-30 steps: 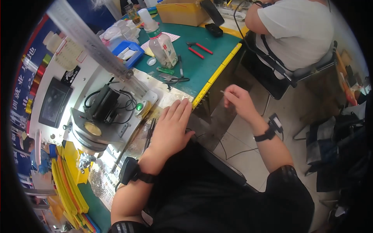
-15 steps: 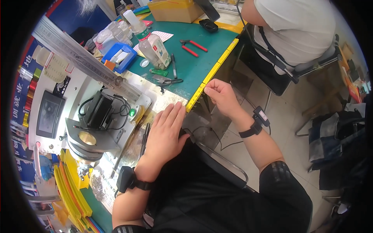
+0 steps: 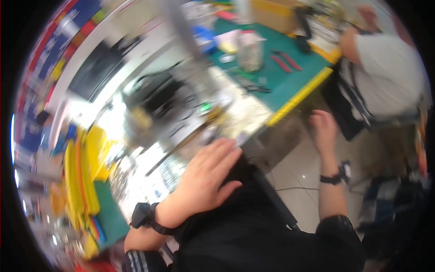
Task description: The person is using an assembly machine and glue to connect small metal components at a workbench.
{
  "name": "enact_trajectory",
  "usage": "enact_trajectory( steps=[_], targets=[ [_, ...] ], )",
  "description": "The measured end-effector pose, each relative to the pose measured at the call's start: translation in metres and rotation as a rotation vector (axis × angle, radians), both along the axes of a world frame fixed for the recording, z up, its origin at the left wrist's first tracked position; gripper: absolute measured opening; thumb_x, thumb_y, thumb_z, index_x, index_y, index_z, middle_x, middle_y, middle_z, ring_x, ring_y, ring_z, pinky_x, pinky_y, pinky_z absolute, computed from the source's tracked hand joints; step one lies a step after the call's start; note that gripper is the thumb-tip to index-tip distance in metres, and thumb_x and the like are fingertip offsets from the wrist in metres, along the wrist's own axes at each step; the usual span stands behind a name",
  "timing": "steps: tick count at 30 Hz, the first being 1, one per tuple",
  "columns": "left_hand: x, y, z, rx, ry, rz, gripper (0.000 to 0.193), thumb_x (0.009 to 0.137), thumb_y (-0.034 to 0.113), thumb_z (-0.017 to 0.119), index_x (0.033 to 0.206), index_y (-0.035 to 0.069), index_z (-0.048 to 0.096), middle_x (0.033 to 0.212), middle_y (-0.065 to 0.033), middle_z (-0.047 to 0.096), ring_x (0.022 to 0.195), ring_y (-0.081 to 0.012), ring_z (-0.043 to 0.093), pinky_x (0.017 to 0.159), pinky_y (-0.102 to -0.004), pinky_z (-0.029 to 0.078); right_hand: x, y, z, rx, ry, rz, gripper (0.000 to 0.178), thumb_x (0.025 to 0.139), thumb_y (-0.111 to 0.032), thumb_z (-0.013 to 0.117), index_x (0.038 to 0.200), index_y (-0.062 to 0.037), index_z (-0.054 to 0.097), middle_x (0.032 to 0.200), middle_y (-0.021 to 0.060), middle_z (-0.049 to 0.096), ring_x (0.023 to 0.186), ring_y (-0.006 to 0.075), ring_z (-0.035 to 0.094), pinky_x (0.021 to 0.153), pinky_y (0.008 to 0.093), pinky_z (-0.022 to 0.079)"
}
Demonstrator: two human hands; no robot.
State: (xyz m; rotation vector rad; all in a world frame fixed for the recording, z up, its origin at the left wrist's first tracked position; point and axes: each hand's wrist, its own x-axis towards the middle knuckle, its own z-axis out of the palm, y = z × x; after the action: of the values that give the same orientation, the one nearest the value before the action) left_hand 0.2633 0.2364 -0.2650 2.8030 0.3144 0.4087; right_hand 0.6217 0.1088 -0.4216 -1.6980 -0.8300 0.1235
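The picture is smeared by motion. At the bench's near edge my left hand (image 3: 206,179) has its fingers stretched out and its thumb apart. It holds nothing that I can see. Just beyond its fingertips is the base of a pale machine (image 3: 195,129) with a lit green button (image 3: 205,107) and a black block (image 3: 156,93). Off to the right, my right hand (image 3: 325,131) is raised over the floor, away from the bench. Its fingers are blurred, and I cannot make out whether they hold anything. Both wrists wear black straps with small devices.
On the green mat (image 3: 290,86) lie red-handled pliers (image 3: 286,61), beside a clear bottle (image 3: 250,52). Yellow tape (image 3: 301,96) lines the bench edge. Yellow bins (image 3: 81,177) stand at left. A seated person in white (image 3: 387,68) is at the far right. A cable (image 3: 297,188) crosses the floor.
The whole view has swung, so the bench and machine sit further right. My right hand has moved right, away from the bench edge. My left hand remains spread near the machine's base.
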Motion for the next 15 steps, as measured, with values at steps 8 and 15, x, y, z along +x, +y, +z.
enact_trajectory(
  steps=[8, 15],
  targets=[
    [-0.205, -0.009, -0.016, -0.036, -0.354, 0.504, 0.008, 0.079, 0.009, 0.076, 0.08, 0.01, 0.068, 0.069, -0.0081, 0.059, 0.064, -0.0283, 0.058, 0.057, -0.0393, 0.044, -0.198, 0.039, 0.119, 0.336, -0.284, 0.801, 0.018, 0.091, -0.012, 0.062, 0.1, 0.0033, 0.062, 0.093, 0.0132, 0.061, 0.085, 0.0229, 0.059, 0.079, 0.0351, 0.047],
    [-0.312, 0.009, -0.054, -0.078, -0.598, 1.07, 0.012, 0.081, 0.007, 0.076, 0.086, 0.002, 0.065, 0.076, -0.0091, 0.061, 0.069, -0.0225, 0.059, 0.066, -0.0304, 0.049, -0.403, 0.114, 0.138, -0.06, -0.87, 1.336, 0.044, 0.081, -0.024, 0.076, 0.116, -0.0032, 0.061, 0.104, 0.0113, 0.062, 0.095, 0.0295, 0.06, 0.08, 0.041, 0.047]
  ],
)
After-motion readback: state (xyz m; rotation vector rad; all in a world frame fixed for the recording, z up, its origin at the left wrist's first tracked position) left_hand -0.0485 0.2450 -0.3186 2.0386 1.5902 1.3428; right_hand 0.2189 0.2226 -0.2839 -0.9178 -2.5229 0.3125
